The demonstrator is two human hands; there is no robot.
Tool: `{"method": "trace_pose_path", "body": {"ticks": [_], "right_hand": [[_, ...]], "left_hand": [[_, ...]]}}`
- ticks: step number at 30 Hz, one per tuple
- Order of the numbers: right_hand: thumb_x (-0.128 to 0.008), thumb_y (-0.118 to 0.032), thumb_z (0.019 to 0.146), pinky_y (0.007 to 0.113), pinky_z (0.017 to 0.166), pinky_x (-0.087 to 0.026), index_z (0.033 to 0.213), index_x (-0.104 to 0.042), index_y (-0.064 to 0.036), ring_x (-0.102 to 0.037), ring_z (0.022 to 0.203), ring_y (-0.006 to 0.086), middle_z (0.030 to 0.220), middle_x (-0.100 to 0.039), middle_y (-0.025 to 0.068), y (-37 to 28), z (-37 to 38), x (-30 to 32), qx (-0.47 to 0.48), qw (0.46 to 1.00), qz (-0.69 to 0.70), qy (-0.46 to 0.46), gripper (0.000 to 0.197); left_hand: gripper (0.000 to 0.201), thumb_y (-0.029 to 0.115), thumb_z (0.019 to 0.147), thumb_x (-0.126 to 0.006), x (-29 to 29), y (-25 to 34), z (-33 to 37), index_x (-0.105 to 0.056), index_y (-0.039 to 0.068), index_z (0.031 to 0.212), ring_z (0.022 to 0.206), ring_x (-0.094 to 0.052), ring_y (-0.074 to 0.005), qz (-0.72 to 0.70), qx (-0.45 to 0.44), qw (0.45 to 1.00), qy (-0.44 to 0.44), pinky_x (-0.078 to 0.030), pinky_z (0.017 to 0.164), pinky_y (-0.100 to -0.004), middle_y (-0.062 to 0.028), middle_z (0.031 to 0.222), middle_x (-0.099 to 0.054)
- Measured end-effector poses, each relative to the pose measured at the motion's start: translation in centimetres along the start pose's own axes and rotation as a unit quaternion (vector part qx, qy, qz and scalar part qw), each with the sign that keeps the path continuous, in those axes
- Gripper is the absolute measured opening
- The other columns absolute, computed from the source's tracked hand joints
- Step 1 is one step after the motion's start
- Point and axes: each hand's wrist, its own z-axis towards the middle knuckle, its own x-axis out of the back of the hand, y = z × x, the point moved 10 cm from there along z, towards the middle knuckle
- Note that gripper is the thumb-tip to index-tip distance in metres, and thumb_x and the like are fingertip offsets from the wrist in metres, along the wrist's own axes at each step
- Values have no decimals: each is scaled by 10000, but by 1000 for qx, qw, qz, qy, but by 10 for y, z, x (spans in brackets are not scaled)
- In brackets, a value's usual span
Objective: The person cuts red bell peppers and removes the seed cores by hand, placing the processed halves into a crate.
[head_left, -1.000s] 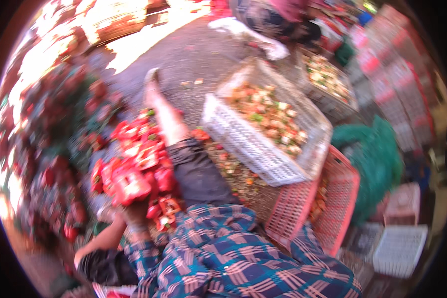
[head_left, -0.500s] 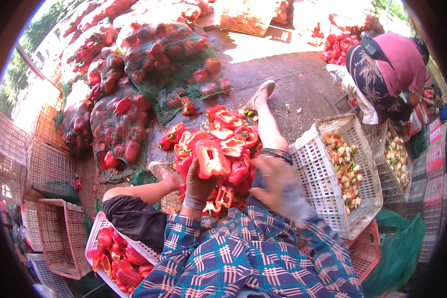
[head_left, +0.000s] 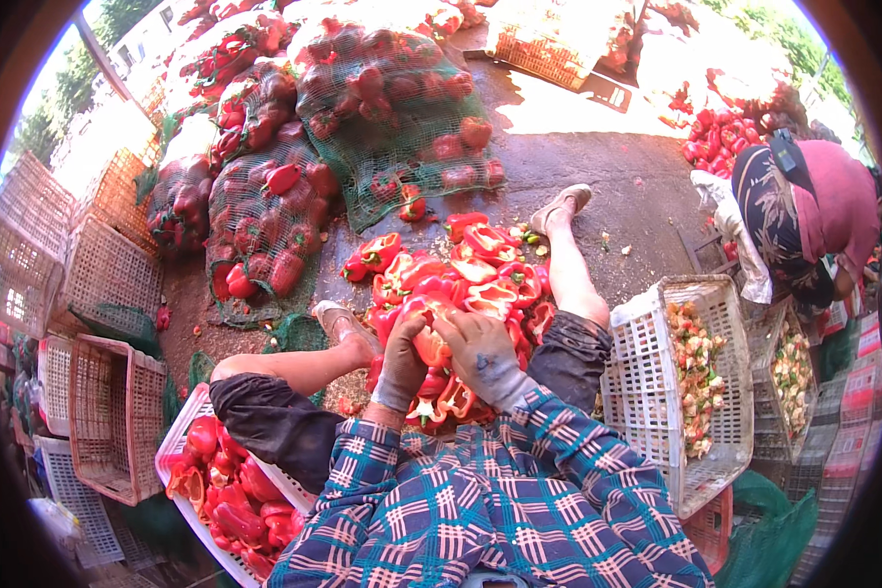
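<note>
**Red peppers, sorting yard: items near to far**

1. Plaid sleeves, blue and white, entering from the lower edge.
2. Left hand (head_left: 402, 358), grey-gloved, fingers closed around the left side of a red pepper (head_left: 431, 345); right hand (head_left: 482, 353), bare and dusty, fingers curled over the same pepper from the right. The pepper is held between both hands, just above the cut pile.
3. Cut pile (head_left: 456, 274): halved and opened peppers, glossy red, hollow insides showing, heaped on the ground between the person's legs.
4. White crate (head_left: 181, 453), lattice plastic, at the left knee; holds whole red peppers, smooth and shiny.
5. White basket (head_left: 647, 323), perforated plastic, tilted beside the right knee; holds pepper cores and seed scraps, pale yellow and green.
6. Second basket (head_left: 792, 377) just beyond it, with similar scraps.
7. Pink crate (head_left: 108, 416), lattice plastic, on its side at left, beside further stacked crates (head_left: 59, 265), pale, open-weave.
8. Shoe (head_left: 562, 204), worn and grey, on wet, dark concrete strewn with bits.
9. Green net sacks (head_left: 382, 108), coarse mesh, bulging with whole red peppers, piled beyond the feet.
10. Another person (head_left: 804, 216), bent over at far right, in a pink head covering and patterned sleeve.
11. Loose peppers (head_left: 715, 137) in sunlight at the far right.
</note>
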Motion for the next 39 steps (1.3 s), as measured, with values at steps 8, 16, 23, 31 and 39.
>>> {"method": "trace_pose_path", "body": {"ticks": [8, 16, 23, 31, 39], "right_hand": [[-651, -289, 952, 335, 849, -539, 1420, -397, -114, -614, 1043, 160, 1165, -610, 53, 44, -70, -93, -542, 445, 710, 67, 560], [-629, -110, 899, 333, 981, -491, 1562, -210, -142, -575, 1177, 235, 1402, -494, 131, 55, -46, -64, -445, 644, 610, 121, 785], [-663, -129, 891, 415, 938, -482, 1574, -161, -112, -562, 1170, 348, 1383, -486, 232, 32, -21, -46, -326, 861, 389, -46, 848], [-668, -228, 889, 425, 1003, -469, 1592, -52, -184, -579, 1213, 417, 1435, -494, 259, 77, -60, -71, -323, 862, 356, -159, 935], [-704, -279, 872, 405, 879, -515, 1394, -498, -68, -653, 992, 361, 1167, -653, 203, 190, -120, 169, -351, 913, -39, 204, 599]], "left_hand": [[617, 101, 810, -645, -105, 52, -37, -456, -10, 1387, 1229, -544, -292, 491, -278, 826, 2, -437, 1050, -391, -167, 1325, -543], [686, 100, 805, -685, -118, 40, -47, -407, 10, 1426, 1230, -542, -249, 442, -215, 871, 22, -417, 1074, -367, -137, 1357, -521], [396, 58, 908, -579, -29, 38, -29, -519, 13, 1297, 1068, -611, -182, 120, -144, 977, 106, -495, 941, -334, -81, 1182, -623], [398, 91, 875, -595, -30, 71, -43, -501, 18, 1254, 955, -610, -161, 111, -204, 952, 197, -539, 753, -291, -64, 1087, -613], [451, 181, 908, -656, -24, 315, -226, -535, -26, 1290, 1042, -642, -250, 407, -496, 675, 366, -567, 868, -371, -146, 1226, -595]]}}
